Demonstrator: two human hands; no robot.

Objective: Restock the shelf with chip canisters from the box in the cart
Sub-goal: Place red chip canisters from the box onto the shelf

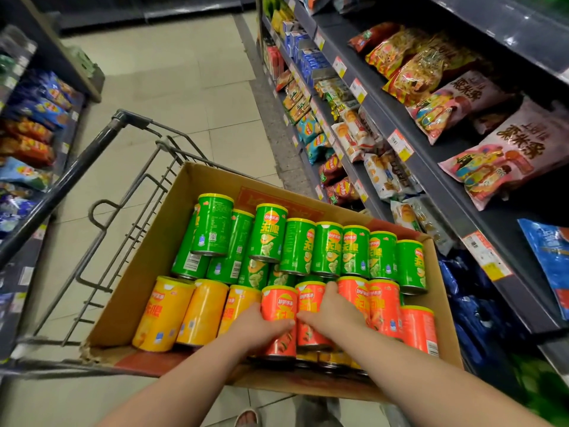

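Picking step: in the box (147, 266) in the cart (77, 167) at six o'clock, the left hand (261, 328) curls its fingers round a red canister (278, 303) and the right hand (334, 309) grasps the second red canister (308, 334); next, lift both clear towards the shelf (446, 186) at three o'clock

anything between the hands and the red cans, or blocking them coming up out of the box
Nothing visible. The left hand grips one red canister, the right hand its neighbour. The box is open on top, nothing above them. Their spot on the shelf can't be told.
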